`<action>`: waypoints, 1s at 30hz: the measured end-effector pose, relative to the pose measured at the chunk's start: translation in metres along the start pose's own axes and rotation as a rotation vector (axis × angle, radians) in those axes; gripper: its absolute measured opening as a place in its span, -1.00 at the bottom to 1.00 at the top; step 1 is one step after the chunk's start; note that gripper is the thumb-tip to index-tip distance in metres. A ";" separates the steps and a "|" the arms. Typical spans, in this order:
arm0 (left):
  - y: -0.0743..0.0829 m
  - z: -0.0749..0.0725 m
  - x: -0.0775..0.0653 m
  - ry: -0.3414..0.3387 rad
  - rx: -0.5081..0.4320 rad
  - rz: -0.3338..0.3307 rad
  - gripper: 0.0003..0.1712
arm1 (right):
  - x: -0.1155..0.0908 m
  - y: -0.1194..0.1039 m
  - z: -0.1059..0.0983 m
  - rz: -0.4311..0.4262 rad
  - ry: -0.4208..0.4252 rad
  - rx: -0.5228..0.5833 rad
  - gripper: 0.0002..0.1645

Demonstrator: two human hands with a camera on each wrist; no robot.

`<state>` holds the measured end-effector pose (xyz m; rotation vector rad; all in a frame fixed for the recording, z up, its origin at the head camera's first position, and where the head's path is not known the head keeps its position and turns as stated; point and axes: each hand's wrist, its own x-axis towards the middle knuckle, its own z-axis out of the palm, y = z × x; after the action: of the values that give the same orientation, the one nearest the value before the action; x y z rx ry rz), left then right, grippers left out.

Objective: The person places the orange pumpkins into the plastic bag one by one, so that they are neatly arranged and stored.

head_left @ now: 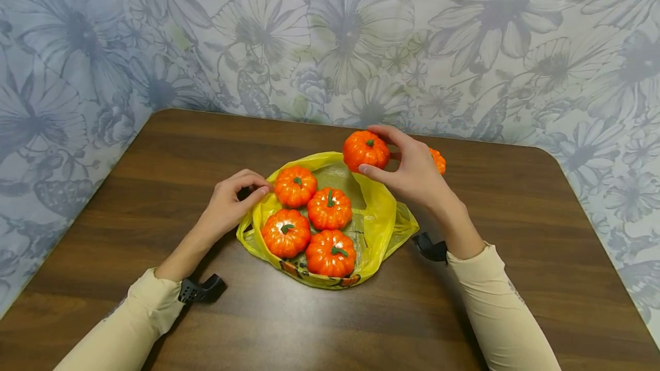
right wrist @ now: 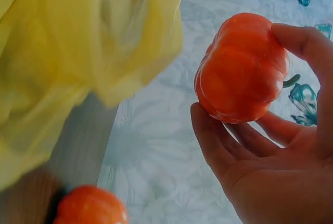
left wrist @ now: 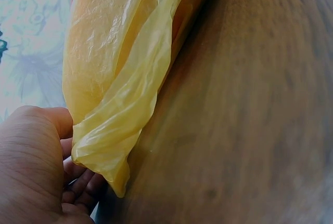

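A yellow plastic bag lies on the table with its mouth spread wide. Inside it sit several small orange pumpkins with green stems. My right hand holds another pumpkin between thumb and fingers, over the bag's far right rim; the right wrist view shows this pumpkin raised clear, stem toward the palm. At the bag's left rim, my left hand pinches the plastic. In the left wrist view, the bag's folded edge runs down to the fingers of that hand.
One more pumpkin stands on the table behind my right hand, partly hidden by it. The brown wooden table ends at a floral-patterned wall. Dark straps hang at both wrists.
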<state>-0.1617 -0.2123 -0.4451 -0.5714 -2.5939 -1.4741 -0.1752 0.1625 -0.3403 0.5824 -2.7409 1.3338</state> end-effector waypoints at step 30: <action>0.001 0.000 0.000 0.000 0.000 0.006 -0.88 | 0.011 -0.003 0.032 0.051 -0.168 0.053 -0.23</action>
<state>-0.1610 -0.2119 -0.4440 -0.5786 -2.5899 -1.4718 -0.1804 0.1331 -0.3560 0.6608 -2.8785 1.4356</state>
